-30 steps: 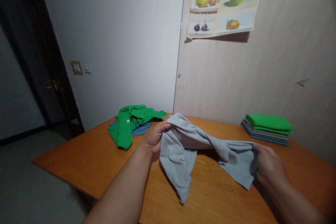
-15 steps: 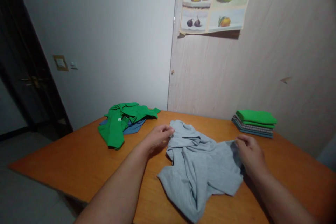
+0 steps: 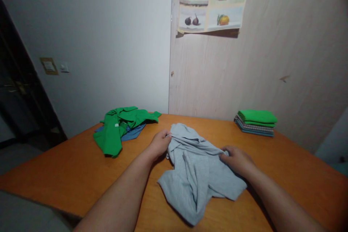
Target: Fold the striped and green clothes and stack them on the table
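A crumpled grey T-shirt [image 3: 194,174] lies on the orange wooden table [image 3: 76,174] in front of me. My left hand [image 3: 159,144] pinches its upper left edge, fingers closed on the cloth. My right hand [image 3: 236,159] rests on the shirt's right side, fingers curled into the fabric near the middle. Both forearms reach in from the bottom of the head view.
A loose green garment [image 3: 119,125] lies over a blue one [image 3: 133,134] at the table's far left. A neat stack of folded clothes [image 3: 255,122], green on top, sits at the far right by the wooden wall. A fruit poster [image 3: 212,1] hangs above.
The grey shirt, held stretched in the air a second ago, now lies bunched on the table. My right hand has moved left onto the cloth; my left still holds its edge.
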Demonstrator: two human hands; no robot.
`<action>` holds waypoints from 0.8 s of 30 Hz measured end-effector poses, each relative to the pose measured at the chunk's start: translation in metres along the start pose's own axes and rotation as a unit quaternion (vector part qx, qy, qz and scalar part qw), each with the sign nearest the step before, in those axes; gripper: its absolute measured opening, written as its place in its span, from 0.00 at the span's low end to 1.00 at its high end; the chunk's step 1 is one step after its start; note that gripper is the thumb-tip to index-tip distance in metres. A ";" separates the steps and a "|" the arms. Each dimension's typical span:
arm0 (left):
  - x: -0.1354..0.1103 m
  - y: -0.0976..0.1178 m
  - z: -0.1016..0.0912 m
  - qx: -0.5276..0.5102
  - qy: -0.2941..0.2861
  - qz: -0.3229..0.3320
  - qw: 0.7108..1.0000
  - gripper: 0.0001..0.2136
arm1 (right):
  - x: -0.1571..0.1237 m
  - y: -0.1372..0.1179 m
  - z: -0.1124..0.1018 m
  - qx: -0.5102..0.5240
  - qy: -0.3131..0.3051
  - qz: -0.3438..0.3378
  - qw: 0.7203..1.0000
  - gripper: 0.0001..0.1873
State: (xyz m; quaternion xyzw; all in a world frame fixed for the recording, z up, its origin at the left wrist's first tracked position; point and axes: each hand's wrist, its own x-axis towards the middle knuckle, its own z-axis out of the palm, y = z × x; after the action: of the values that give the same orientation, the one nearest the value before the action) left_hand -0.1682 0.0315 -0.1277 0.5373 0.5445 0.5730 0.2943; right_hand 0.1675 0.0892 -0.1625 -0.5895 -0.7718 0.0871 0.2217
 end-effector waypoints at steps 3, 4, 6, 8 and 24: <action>0.003 0.004 0.000 -0.034 0.057 -0.014 0.998 0.06 | 0.001 -0.001 -0.005 0.028 -0.003 0.015 1.000 0.11; 0.003 0.005 0.000 -0.042 0.065 -0.014 0.997 0.06 | 0.001 -0.001 -0.006 0.039 0.013 0.020 0.999 0.11; 0.004 0.007 0.001 -0.074 0.070 -0.019 0.995 0.06 | 0.002 -0.002 -0.008 0.059 0.053 0.031 0.996 0.11; 0.004 0.009 0.002 -0.129 0.059 -0.028 0.990 0.08 | 0.002 -0.003 -0.009 0.074 0.091 0.041 0.992 0.11; 0.008 0.000 -0.015 -0.031 0.075 -0.082 0.993 0.18 | 0.011 0.017 -0.008 0.175 0.215 0.110 0.954 0.24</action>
State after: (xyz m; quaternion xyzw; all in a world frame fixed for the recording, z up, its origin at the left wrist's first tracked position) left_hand -0.1846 0.0343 -0.1232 0.4371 0.5893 0.6023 0.3145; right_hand 0.1840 0.1039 -0.1595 -0.6277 -0.6089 0.1158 0.4711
